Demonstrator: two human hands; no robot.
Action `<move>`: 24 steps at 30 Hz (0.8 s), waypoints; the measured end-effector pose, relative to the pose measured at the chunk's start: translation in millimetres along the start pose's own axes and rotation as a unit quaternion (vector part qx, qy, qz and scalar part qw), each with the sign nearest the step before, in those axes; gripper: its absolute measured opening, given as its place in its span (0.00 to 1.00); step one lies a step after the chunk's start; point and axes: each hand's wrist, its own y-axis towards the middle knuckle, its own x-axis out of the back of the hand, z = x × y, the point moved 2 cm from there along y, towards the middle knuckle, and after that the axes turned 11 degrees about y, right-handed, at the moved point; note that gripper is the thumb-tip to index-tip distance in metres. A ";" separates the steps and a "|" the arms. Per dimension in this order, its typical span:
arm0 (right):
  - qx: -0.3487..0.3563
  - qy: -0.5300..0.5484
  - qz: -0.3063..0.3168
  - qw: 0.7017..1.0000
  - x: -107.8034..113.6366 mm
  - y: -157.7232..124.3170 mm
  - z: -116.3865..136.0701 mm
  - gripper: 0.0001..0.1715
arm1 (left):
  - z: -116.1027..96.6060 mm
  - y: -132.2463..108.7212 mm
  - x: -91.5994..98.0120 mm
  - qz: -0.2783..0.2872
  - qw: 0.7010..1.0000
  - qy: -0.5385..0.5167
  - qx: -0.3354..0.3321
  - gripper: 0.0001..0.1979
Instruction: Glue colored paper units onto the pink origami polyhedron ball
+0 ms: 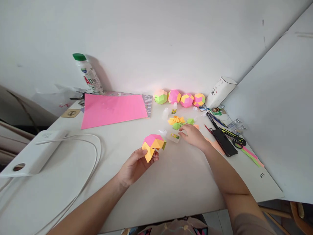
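My left hand [138, 163] pinches a partly built folded-paper ball [153, 142], pink on top with yellow flaps and a green piece at its right edge. My right hand [194, 136] hovers just right of a small glue bottle [173, 137] that lies on its side with its nozzle to the left. Its fingers are slightly curled and apart, close to green folded pieces [176, 125]. Behind these are yellow folded pieces [174, 119]. Nothing shows in the right hand.
Several finished paper balls [174, 96] line the wall. A pink sheet [113, 110] and a white bottle [90, 76] are at the back left, a power strip [39, 151] with cables at the left. A phone [223, 142], scissors [241, 142] and pens lie at the right.
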 end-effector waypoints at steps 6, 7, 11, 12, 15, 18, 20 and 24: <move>-0.077 -0.022 0.034 0.996 25.3 0.1 -29.7 0.09 | -0.8 -0.1 3.9 -0.019 1.000 -0.015 0.007 0.09; -0.085 -0.022 0.045 0.995 25.2 0.2 -33.4 0.09 | -0.6 0.2 4.0 -0.020 1.000 -0.018 0.009 0.09; -0.096 -0.019 0.075 0.992 16.2 4.7 -40.2 0.12 | -1.0 1.1 2.3 -0.024 0.999 -0.031 0.007 0.09; -0.095 -0.017 0.083 0.992 12.8 6.2 -40.7 0.12 | -1.5 1.3 1.8 -0.027 0.999 -0.036 0.004 0.08; -0.091 -0.010 0.099 0.991 4.2 9.8 -42.3 0.11 | -3.1 1.6 0.9 -0.039 0.998 -0.053 -0.007 0.08; -0.089 0.003 0.089 0.992 1.2 11.3 -44.4 0.10 | -3.5 2.0 0.6 -0.044 0.997 -0.064 -0.006 0.07; -0.088 0.019 0.078 0.993 3.3 10.7 -44.0 0.07 | -3.2 2.3 0.7 -0.051 0.996 -0.071 -0.001 0.06; -0.069 0.078 0.079 0.991 15.7 0.1 -28.9 0.04 | -2.4 3.8 1.0 -0.062 0.995 -0.079 -0.002 0.07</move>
